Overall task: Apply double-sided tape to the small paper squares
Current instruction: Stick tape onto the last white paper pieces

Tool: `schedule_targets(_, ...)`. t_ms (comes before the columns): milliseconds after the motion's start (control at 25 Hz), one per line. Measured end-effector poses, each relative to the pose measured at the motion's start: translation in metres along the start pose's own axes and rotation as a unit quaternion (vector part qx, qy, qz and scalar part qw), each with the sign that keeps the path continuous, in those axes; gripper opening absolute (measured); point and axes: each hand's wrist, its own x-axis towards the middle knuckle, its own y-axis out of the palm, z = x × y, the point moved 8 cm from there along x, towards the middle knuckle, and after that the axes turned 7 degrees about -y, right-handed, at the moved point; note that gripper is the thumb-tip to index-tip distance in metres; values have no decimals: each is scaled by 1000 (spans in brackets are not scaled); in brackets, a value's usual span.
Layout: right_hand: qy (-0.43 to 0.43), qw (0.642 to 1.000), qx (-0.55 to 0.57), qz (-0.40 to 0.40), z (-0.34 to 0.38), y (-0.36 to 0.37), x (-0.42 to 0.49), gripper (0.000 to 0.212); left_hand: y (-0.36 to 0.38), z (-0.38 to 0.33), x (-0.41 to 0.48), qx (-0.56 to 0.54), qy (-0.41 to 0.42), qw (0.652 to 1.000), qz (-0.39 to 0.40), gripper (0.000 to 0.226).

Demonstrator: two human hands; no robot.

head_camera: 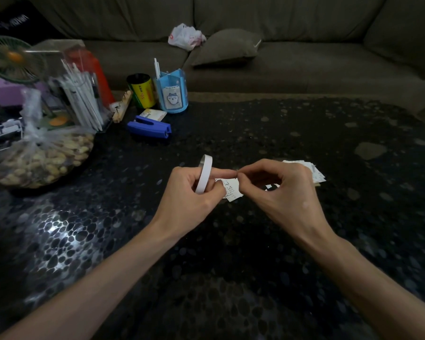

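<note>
While your left hand (192, 192) is gripping the tape roll (204, 174) and paper square (230, 190), your right hand (277, 185) is pinching the apparent tape end (235, 176) just right of the roll.

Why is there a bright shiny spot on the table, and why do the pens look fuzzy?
Head view: the room is dim, and a light's glare bounces off the glossy table at lower left. Head view: the pen holder near the left edge is blurred, while the tape roll in the middle looks sharper.
</note>
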Motion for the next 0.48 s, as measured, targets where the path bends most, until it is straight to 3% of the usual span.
schedule_targets(480,-3,1000,5,-3,3,0,-1,15,1,5,0,-23,-11,1000,7,28)
